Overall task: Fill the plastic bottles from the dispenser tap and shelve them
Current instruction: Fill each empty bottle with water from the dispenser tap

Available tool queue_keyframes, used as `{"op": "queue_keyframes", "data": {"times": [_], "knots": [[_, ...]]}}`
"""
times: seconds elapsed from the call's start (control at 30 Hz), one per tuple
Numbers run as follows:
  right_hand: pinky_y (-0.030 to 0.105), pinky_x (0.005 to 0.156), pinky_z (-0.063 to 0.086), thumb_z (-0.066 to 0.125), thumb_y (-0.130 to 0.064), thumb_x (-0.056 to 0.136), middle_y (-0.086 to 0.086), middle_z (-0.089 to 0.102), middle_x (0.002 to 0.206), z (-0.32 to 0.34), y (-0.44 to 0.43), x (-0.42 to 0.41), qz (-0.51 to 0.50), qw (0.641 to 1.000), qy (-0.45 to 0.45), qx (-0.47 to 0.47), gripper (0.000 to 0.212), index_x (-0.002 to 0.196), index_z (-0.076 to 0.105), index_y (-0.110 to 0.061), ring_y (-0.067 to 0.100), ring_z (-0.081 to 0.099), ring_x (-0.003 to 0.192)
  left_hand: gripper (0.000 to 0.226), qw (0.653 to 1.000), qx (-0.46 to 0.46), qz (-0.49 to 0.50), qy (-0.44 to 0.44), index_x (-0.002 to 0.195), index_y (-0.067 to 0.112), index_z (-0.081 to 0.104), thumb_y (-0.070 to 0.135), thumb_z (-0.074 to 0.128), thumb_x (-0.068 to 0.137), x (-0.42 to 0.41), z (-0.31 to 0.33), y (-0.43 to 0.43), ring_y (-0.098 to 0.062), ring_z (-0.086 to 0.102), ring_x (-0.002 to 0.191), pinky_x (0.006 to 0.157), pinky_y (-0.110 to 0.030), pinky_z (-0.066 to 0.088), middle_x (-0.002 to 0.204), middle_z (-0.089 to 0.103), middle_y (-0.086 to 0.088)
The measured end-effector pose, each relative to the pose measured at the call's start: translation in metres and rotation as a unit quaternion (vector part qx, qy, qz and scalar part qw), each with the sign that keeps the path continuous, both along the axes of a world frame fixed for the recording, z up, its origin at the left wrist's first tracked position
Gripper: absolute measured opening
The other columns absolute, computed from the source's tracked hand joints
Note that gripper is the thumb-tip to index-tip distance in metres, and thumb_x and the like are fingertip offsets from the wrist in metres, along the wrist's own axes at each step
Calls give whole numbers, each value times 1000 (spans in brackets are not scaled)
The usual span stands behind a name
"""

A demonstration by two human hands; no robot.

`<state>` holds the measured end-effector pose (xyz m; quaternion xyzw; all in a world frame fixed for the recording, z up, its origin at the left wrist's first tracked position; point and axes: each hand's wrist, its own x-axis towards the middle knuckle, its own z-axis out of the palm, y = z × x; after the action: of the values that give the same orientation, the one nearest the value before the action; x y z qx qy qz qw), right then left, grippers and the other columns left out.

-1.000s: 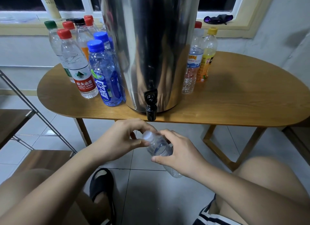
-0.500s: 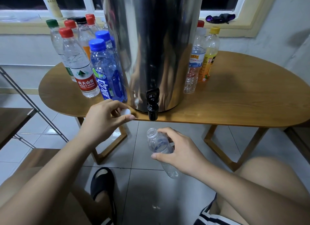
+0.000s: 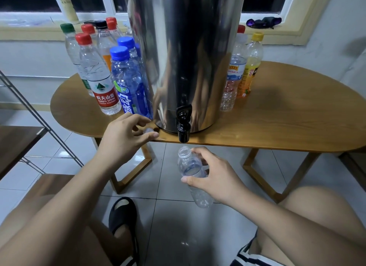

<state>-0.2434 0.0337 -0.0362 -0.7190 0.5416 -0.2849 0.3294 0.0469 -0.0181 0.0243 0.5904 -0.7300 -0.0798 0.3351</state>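
Empty plastic bottle (image 3: 189,164) poised beneath dispenser tap (image 3: 183,127)

Curled fingers (image 3: 202,153) of the right hand (image 3: 215,178) clamp its shoulder, open mouth just under the spout; left hand (image 3: 124,140) pinches a white cap (image 3: 148,130) at the bench (image 3: 277,117) edge; light, thin-walled, probably crushable; hold gently.

Finds dispenser (image 3: 184,57) mid-frame on table (image 3: 287,117), bottle cluster (image 3: 103,77) at its left, two bottles (image 3: 234,73) at its right. Finds uncapped bottle (image 3: 188,164) just below tap (image 3: 183,127).
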Motion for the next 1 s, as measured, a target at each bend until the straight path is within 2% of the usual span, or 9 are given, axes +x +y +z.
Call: {"op": "queue_keyframes", "data": {"times": [0.07, 0.13, 0.27, 0.4, 0.47, 0.67, 0.8, 0.9, 1.0], "knots": [[30, 103, 55, 91, -61, 75, -26, 66, 128, 0, -1, 0, -5, 1000, -2, 1, 71, 133, 52, -52, -4, 60, 122, 42, 1000, -7, -7, 11, 115, 30, 77, 60, 81, 85, -2, 7, 6, -2, 63, 97, 75, -14, 47, 105, 70, 15], [33, 103, 56, 91, -62, 74, -24, 67, 128, -1, -3, 1, -9, 1000, -9, -1, 73, 135, 54, -48, -3, 61, 122, 38, 999, -14, -20, 30, 114, 33, 75, 59, 80, 87, -10, 14, 13, -3, 65, 99, 74, -11, 45, 105, 72, 18], [37, 104, 57, 91, -62, 75, -24, 67, 130, -1, -4, 3, -6, 1000, -16, 0, 76, 138, 53, -46, 0, 63, 122, 35, 992, -46, -72, 98, 124, 30, 71, 38, 85, 93, -33, 27, 29, -13, 70, 105, 78, -7, 43, 107, 75, 13], [40, 101, 58, 89, -63, 70, -21, 69, 125, 1, -5, 7, -14, 1000, -21, 6, 77, 136, 52, -48, 4, 66, 116, 45, 979, -74, -134, 134, 129, 26, 64, 26, 87, 91, -53, 39, 41, -19, 69, 112, 87, -22, 49, 113, 73, 11], [39, 100, 58, 90, -60, 71, -22, 70, 123, 2, -6, 8, -14, 1000, -26, 10, 75, 135, 53, -48, 2, 66, 116, 51, 975, -81, -152, 143, 129, 26, 62, 24, 91, 86, -61, 40, 44, -17, 68, 112, 88, -22, 48, 114, 70, 14], [39, 100, 58, 94, -56, 74, -21, 71, 122, 4, -6, 9, -14, 999, -40, 13, 74, 136, 54, -47, 3, 67, 112, 67, 975, -105, -147, 126, 134, 28, 58, 12, 96, 81, -73, 38, 41, -12, 64, 108, 87, -15, 44, 115, 69, 2], [38, 99, 59, 95, -53, 74, -20, 72, 119, 3, -7, 11, -17, 999, -50, 9, 71, 133, 56, -44, 2, 68, 110, 60, 976, -132, -143, 96, 133, 19, 63, 9, 94, 82, -75, 40, 43, -2, 59, 100, 83, -16, 48, 115, 64, 9], [34, 98, 58, 96, -51, 75, -21, 71, 118, 4, -6, 11, -19, 999, -51, 6, 71, 134, 56, -43, -2, 66, 110, 56, 975, -145, -143, 91, 130, 18, 65, 7, 94, 83, -76, 41, 44, -1, 58, 92, 80, -11, 45, 113, 62, 5], [30, 98, 58, 95, -51, 75, -22, 71, 118, 6, -5, 11, -17, 999, -48, 8, 71, 133, 55, -44, -7, 65, 110, 50, 970, -174, -156, 74, 126, 12, 67, 3, 92, 84, -77, 39, 42, 0, 57, 96, 81, -13, 45, 116, 62, 3]]}}
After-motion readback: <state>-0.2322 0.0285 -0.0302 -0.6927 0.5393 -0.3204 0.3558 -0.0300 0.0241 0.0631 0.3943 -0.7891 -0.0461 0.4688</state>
